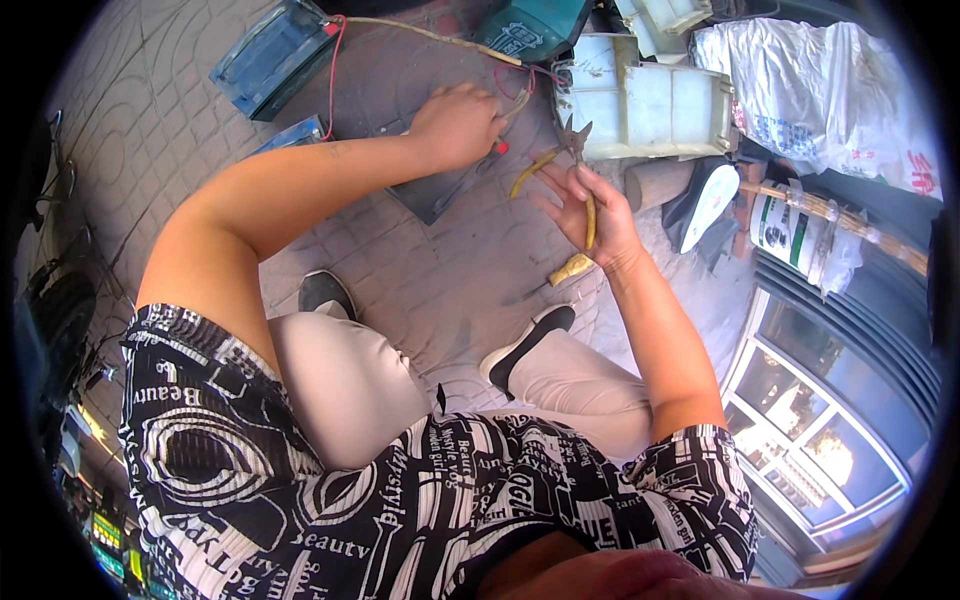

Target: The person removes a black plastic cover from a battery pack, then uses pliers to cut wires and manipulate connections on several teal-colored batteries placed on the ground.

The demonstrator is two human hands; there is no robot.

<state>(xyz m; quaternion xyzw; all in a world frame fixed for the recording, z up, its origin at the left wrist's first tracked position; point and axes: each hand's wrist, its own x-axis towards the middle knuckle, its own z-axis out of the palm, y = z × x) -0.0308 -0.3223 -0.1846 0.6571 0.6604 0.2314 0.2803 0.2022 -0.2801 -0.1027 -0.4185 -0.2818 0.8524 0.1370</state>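
My left hand (457, 125) is closed above a dark battery (435, 195), its fingers on the end of a thin wire (517, 105). A red terminal cap (502, 147) shows on the battery just beside those fingers. My right hand (595, 215) holds cutting pliers (575, 138) with yellow handles. The handles are spread, the jaws point away from me, and some fingers reach between the grips. On the ground near my right wrist lies a screwdriver (572, 268) with a yellow handle. My left hand partly hides the battery top.
Another battery (270, 60) stands at the far left, joined by red and tan wires (430, 35). A green case (525, 30) and a whitish plastic box (650, 100) sit at the back. A wooden block (655, 185) and a white plastic sack (815, 90) are at the right.
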